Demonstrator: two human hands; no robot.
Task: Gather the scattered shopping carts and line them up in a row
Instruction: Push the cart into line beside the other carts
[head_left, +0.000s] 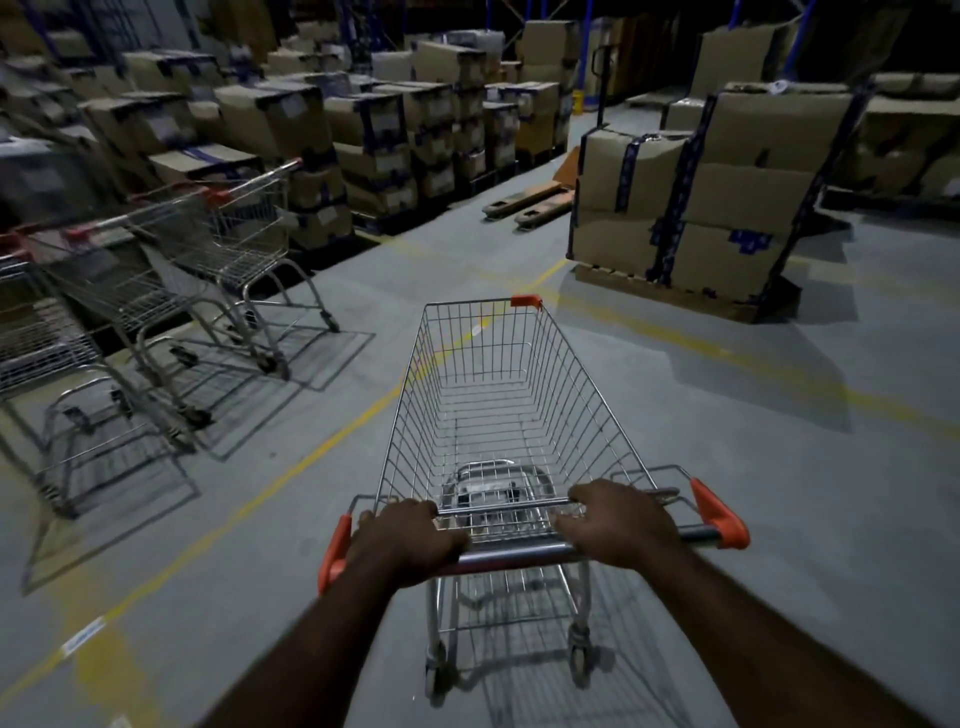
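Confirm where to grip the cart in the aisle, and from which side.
The horizontal handle bar at the near end of the cart, approached from behind. It spans the full width between orange end caps, and the wire sides taper away ahead. Left hand and right hand both wrap it, fingers curled over the top, spaced apart.

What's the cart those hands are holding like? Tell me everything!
The shopping cart is shiny silver wire, empty inside and narrowing toward the front. Orange caps tip its metal handle, and an orange bumper sits on one front corner. It stands upright on small wheels on the grey floor. The left hand and right hand grip that handle.
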